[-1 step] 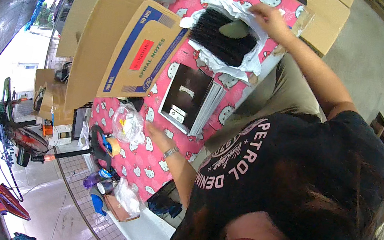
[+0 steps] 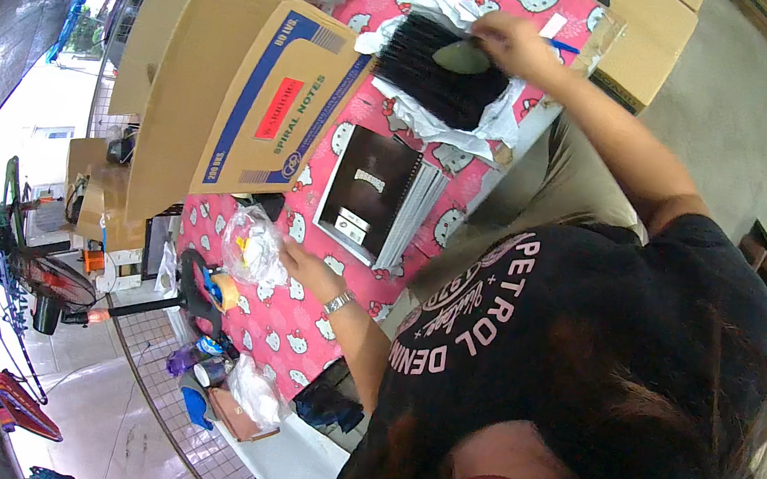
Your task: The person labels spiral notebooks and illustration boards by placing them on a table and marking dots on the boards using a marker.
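Observation:
Over the far edge of a bundle of thin black strands [image 2: 421, 73] is my right hand [image 2: 513, 43], its fingers bent and closed at the tips; what they pinch is hidden. The bundle lies in crumpled white wrapping [image 2: 452, 135], with a grey-green oval piece [image 2: 463, 57] on top. My left hand [image 2: 312, 271], with a metal watch at its wrist, stretches its fingers to the edge of a clear plastic bag [image 2: 257, 249] that has something yellow inside. Between my hands sits a stack of black-covered spiral notebooks [image 2: 372, 187].
A large open cardboard box [image 2: 268, 109] stands along the table's left side. A blue pen [image 2: 565, 47] lies beyond my right hand. Tape rolls [image 2: 223, 291] and a white plastic bag [image 2: 257, 391] rest toward the lower end of the pink patterned tablecloth [image 2: 279, 319].
My right hand has moved left from the wrapping's rim to over the black bundle, uncovering the blue pen. My left hand has shifted slightly left and up, to the clear bag's edge.

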Motion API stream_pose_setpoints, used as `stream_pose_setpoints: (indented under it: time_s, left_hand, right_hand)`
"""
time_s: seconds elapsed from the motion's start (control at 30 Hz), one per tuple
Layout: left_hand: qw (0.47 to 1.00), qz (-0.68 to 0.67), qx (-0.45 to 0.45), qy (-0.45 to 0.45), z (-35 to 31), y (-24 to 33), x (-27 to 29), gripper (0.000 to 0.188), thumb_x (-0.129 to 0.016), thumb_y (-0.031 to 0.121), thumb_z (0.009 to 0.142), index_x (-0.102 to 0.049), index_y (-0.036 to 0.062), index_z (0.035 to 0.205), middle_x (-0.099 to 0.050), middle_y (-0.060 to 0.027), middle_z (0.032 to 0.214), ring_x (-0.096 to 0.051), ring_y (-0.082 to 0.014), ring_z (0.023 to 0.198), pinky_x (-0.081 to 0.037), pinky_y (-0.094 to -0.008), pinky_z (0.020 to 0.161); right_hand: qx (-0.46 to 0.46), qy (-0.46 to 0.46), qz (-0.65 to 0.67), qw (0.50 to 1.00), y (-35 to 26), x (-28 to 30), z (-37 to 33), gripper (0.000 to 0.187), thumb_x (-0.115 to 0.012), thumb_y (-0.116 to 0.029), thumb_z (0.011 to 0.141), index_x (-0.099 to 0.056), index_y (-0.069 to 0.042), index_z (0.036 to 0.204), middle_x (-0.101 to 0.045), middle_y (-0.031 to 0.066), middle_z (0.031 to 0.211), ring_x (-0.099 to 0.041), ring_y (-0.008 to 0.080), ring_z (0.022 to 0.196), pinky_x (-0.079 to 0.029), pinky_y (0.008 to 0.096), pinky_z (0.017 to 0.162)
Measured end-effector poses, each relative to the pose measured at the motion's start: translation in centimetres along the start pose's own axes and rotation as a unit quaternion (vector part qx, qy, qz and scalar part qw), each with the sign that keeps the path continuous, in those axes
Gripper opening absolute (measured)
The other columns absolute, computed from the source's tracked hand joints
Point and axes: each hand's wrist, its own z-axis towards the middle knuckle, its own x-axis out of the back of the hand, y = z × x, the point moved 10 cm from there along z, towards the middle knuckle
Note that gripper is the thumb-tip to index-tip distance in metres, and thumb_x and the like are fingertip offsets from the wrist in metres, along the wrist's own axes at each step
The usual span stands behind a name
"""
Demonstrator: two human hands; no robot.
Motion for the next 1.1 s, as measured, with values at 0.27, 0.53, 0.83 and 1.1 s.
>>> stream_pose_setpoints:
  time_s: [0.27,0.53,0.83,1.1]
  left_hand:
    - [0.800,0.345,-0.410,-0.269,-12.7,15.2,-17.4,0.050,-0.076,0.030,0.075,-0.060,0.0035,0.115,-0.057,-0.0163,0.118,-0.055,-0.0337,0.107,-0.045,-0.0423,0.090]
    - [0.772,0.425,-0.366,-0.298,-14.1,11.8,-18.7,0.049,-0.070,0.024,0.075,-0.058,0.0074,0.119,-0.059,-0.0122,0.114,-0.058,-0.0326,0.102,-0.050,-0.0420,0.083]
    - [0.767,0.417,-0.328,-0.361,-12.0,10.9,-15.8,0.041,-0.063,0.019,0.078,-0.062,0.0052,0.116,-0.066,-0.0170,0.102,-0.064,-0.0342,0.088,-0.052,-0.0434,0.076]
    - [0.765,0.444,-0.408,-0.225,-7.5,20.3,-15.1,0.019,-0.054,0.016,0.083,-0.059,0.0027,0.096,-0.064,-0.0181,0.087,-0.061,-0.0368,0.083,-0.047,-0.0483,0.070]
  right_hand:
    - [-0.042,-0.298,-0.302,0.905,1.3,-5.8,0.8,0.067,-0.078,-0.037,0.067,-0.056,-0.013,0.125,-0.061,0.0139,0.112,-0.057,0.0339,0.107,-0.048,0.0442,0.091]
    - [-0.236,0.157,-0.008,0.959,17.2,9.3,4.8,0.049,-0.054,-0.039,0.083,-0.059,-0.001,0.115,-0.068,0.0224,0.091,-0.066,0.0366,0.088,-0.051,0.0424,0.079]
    - [-0.089,0.147,-0.406,0.897,7.0,6.4,2.7,0.029,-0.059,-0.020,0.081,-0.065,-0.002,0.103,-0.064,0.0219,0.102,-0.065,0.0377,0.091,-0.051,0.0494,0.081]
    - [-0.072,-0.144,-0.335,0.928,2.9,-9.7,3.3,0.024,-0.055,-0.019,0.086,-0.065,-0.001,0.099,-0.062,0.0212,0.108,-0.067,0.0372,0.088,-0.056,0.0451,0.073]
